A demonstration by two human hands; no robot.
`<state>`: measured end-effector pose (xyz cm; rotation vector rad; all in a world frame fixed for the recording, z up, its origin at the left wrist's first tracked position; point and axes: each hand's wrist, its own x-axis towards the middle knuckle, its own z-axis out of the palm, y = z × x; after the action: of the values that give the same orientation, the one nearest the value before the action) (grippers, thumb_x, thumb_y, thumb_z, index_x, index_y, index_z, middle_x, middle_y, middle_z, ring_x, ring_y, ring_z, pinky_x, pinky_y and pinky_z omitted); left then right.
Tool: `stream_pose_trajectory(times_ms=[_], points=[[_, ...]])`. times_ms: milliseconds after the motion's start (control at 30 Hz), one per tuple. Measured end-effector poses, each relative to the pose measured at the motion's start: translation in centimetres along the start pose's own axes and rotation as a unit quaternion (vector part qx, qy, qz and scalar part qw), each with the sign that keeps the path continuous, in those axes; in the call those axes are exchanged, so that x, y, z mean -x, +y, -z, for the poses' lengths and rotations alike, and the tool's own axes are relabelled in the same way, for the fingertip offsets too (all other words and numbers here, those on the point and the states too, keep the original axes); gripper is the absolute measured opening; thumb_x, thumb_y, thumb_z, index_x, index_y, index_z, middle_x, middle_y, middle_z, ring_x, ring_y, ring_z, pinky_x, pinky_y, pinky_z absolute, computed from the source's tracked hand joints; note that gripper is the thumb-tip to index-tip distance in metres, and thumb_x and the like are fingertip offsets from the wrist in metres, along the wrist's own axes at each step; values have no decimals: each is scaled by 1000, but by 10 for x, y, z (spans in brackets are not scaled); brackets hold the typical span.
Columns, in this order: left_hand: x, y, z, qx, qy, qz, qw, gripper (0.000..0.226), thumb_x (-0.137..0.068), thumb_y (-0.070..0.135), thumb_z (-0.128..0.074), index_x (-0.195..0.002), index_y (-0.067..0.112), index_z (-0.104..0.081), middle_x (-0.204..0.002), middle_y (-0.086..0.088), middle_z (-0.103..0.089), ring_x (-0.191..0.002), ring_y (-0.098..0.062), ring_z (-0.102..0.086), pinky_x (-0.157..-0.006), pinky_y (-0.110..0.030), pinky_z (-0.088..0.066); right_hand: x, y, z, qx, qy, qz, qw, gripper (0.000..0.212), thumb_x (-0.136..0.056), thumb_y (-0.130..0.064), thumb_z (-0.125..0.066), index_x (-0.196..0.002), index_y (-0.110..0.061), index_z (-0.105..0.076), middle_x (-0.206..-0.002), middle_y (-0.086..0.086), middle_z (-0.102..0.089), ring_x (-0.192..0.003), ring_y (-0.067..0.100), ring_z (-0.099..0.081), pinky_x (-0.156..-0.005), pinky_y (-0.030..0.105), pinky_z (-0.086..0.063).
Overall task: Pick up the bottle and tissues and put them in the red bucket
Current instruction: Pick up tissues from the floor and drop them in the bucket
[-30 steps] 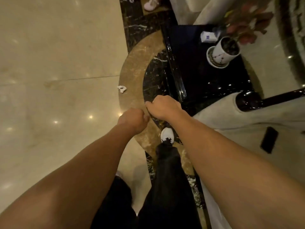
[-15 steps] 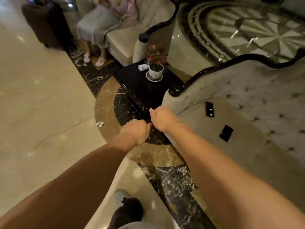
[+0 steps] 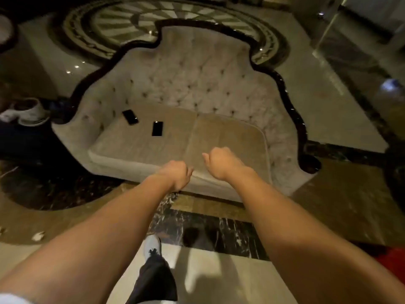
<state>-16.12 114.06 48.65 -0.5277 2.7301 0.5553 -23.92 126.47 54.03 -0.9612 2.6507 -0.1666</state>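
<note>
My left hand and right hand both clenched, empty fists, near the sofa's front edge, two phones on its seat.

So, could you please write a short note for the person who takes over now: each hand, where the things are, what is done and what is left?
Left hand: closed fist, nothing visible in it.
Right hand: closed fist, nothing visible in it.
Both hover over the front edge of the beige tufted sofa.
A crumpled white tissue lies on the marble floor, far left. A red shape at the right edge may be the bucket. No bottle in view.
Done: nothing that shows.
Left: find the bottle, collect the tissues, put all in the bucket.
</note>
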Motion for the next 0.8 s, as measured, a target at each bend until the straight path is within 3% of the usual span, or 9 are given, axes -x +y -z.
stream_pose_trajectory(times_ms=[67,133,200,333,467,600,667,800], points=[[-16,84,-17,-18,-38,-55,998,40,-101,36,-31,-78,13,-56,-101,-20,-66,-83,-32,-56,-72,-33,-38,30,83,9,-34,1,-82,996,45,-104,-33,-32,-104,0,-63,-108,22,-65,-87,34,-59,-69,35,-43],[-32,162,-38,-41,-85,-112,989,32,-101,28,-34,-88,11,-57,-107,-18,-63,-85,-27,-54,-76,-34,-39,63,159,14,-68,18,-148,986,34,-103,-24,-37,-108,0,-60,-110,22,-63,-98,36,-60,-73,36,-44],[-49,228,-62,-58,-119,-155,979,21,-99,19,-39,-105,8,-57,-117,-16,-59,-97,-26,-55,-83,-33,-41,95,228,15,-83,42,-201,975,24,-99,-16,-43,-108,-2,-60,-109,20,-63,-98,36,-60,-76,38,-47],[-79,341,-106,-77,-195,-208,956,31,-99,12,-39,-128,3,-49,-132,-16,-49,-120,-29,-48,-100,-30,-35,151,347,17,-124,32,-287,949,19,-97,-21,-46,-104,-11,-61,-108,10,-61,-95,24,-59,-87,38,-51],[-116,459,-152,-101,-205,-268,936,27,-95,5,-44,-118,0,-57,-128,-18,-52,-115,-32,-50,-99,-35,-41,201,464,22,-124,40,-344,930,22,-98,-16,-45,-105,-7,-64,-108,11,-64,-98,28,-62,-80,33,-49],[-125,586,-199,-155,-271,-359,880,23,-93,4,-50,-112,1,-61,-119,-15,-59,-109,-27,-56,-97,-33,-45,256,562,22,-114,13,-405,907,22,-96,-9,-47,-107,0,-65,-111,17,-65,-100,34,-63,-80,36,-47],[-123,637,-221,-161,-267,-409,858,21,-94,11,-50,-108,4,-64,-110,-12,-64,-101,-25,-60,-89,-30,-48,280,599,17,-128,18,-438,890,23,-97,-12,-46,-110,-2,-63,-112,18,-64,-101,35,-61,-79,36,-45],[-112,745,-275,-160,-266,-466,828,36,-96,35,-46,-85,10,-68,-83,-9,-68,-79,-26,-65,-79,-42,-52,337,678,4,-211,29,-524,825,26,-96,-12,-46,-115,-2,-60,-112,18,-63,-106,36,-59,-90,41,-47]])
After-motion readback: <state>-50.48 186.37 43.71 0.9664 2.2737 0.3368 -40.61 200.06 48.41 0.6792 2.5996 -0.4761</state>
